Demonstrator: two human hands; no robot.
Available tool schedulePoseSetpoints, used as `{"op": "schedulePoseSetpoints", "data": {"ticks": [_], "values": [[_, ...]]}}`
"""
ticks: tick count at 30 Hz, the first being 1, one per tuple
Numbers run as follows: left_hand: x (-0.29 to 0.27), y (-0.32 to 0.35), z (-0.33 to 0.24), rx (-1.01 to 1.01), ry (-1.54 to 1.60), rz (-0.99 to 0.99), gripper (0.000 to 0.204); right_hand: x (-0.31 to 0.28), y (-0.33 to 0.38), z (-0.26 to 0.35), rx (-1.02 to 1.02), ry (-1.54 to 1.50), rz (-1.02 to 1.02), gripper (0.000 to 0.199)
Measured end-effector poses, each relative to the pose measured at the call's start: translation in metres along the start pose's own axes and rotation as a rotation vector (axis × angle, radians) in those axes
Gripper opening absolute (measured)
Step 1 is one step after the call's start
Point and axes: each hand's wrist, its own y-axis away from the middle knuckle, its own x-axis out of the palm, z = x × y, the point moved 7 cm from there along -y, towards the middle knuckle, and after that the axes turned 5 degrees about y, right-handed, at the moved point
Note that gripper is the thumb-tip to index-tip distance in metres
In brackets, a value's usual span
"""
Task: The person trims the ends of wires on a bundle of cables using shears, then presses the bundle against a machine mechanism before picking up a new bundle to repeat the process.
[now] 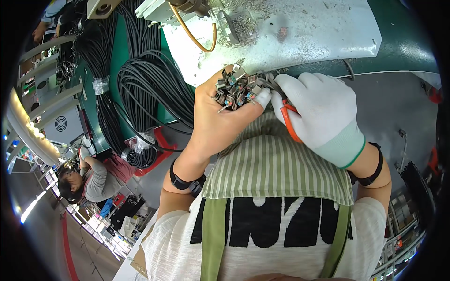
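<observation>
My left hand [211, 122], bare but for a white cover on the thumb tip, is closed around a bundle of cable ends with metal connectors [236, 88]. Bits of coloured wire show among the connectors, which face up toward me. In a white glove with a green edge, my right hand [323, 107] grips pliers with orange-red handles [290, 125]. The grey jaws meet the right side of the bundle, beside my left thumb. Exactly what they touch there is too small to tell. Behind my left wrist lie looped black cables [152, 84].
A white sheet [323, 33] covers part of the green table [403, 42], with a heap of small metal scraps [246, 28] on it. A machine with a yellow-brown tube [190, 35] stands at the far edge. Left, a co-worker [101, 178] sits beyond a red stool [161, 145].
</observation>
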Motion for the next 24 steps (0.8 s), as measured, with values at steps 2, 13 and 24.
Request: {"op": "schedulePoseSetpoints", "data": {"ticks": [2,13,24], "values": [[-0.002,-0.003,0.008,-0.061,-0.068,0.007,0.014,0.001,0.0,-0.001,-0.011,-0.043,0.051,0.013],[-0.007,-0.007,0.032,-0.268,0.595,0.194,0.011,0.044,0.0,-0.001,0.27,-0.956,0.477,0.022],[-0.053,-0.059,0.018,-0.227,0.69,0.107,0.01,0.036,-0.062,-0.047,0.43,-1.004,0.31,0.031]]}}
